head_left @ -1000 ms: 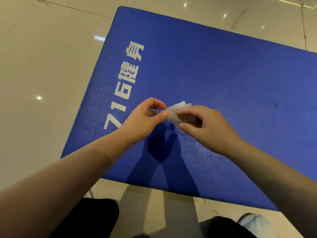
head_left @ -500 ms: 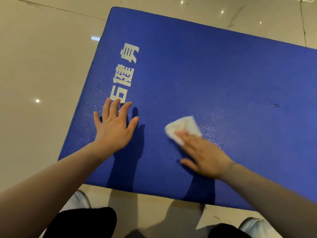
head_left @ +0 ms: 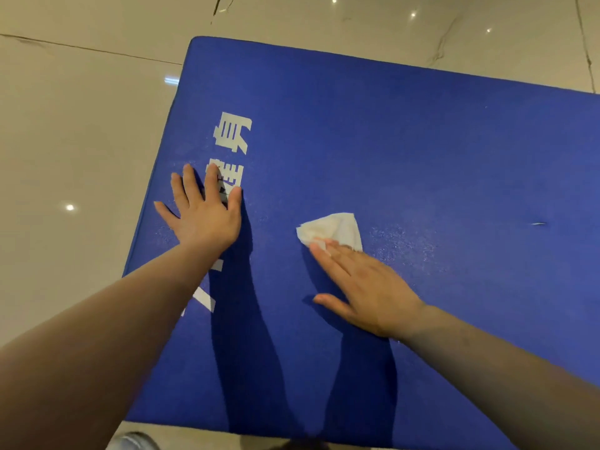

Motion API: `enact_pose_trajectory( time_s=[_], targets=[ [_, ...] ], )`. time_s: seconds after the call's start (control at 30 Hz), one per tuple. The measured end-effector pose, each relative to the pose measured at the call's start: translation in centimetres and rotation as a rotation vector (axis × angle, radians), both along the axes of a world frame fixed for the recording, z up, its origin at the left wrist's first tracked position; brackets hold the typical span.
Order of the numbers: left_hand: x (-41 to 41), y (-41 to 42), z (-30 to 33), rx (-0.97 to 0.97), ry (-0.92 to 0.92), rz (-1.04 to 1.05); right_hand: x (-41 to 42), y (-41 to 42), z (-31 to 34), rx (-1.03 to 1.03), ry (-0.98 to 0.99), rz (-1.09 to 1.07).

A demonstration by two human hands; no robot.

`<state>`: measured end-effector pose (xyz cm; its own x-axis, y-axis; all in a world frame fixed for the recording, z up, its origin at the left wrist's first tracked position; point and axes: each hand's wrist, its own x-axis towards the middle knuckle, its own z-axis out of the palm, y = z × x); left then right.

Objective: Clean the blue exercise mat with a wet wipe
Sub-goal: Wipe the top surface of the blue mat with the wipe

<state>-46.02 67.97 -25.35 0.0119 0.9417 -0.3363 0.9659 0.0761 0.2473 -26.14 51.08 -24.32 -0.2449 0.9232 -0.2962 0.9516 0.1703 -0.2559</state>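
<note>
White crumpled wet wipe (head_left: 331,228), blue exercise mat (head_left: 406,151)

Beige tiled floor (head_left: 81,141) (glossy), blue mat (head_left: 406,151) on it

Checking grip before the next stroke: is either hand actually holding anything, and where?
Nothing is gripped. The right hand presses flat fingers on the wet wipe's near edge; the left hand rests flat on the blue mat.

Mat (head_left: 389,141) cut off right; left hand (head_left: 204,216) hides white lettering (head_left: 232,134).
</note>
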Motion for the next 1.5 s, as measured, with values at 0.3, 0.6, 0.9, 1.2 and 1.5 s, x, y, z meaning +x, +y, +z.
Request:
enact_pose_trajectory(
  time_s=[0.3, 0.6, 0.9, 1.2, 1.5],
  targets=[
    [-0.2, -1.0, -2.3, 0.237, 0.091, -0.021, 1.4, 3.0, -1.5, 0.154, 0.233, -1.126],
    [0.0, -1.0, -2.0, 0.238, 0.090, -0.005, -6.3, 6.9, -1.3, 0.084, 0.236, -0.234],
    [0.0, -0.8, -2.2, 0.235, 0.124, -0.011, 2.6, 5.9, -1.0, 0.108, 0.189, -1.012],
    [0.0, -0.9, -2.5, 0.282, 0.111, 0.005, -5.8, 11.7, -1.6, 0.132, 0.284, -0.270],
    [0.0, -0.7, -2.7, 0.319, 0.108, 0.010, 8.7, 12.1, -1.1, 0.205, 0.064, -0.610]
  ],
)
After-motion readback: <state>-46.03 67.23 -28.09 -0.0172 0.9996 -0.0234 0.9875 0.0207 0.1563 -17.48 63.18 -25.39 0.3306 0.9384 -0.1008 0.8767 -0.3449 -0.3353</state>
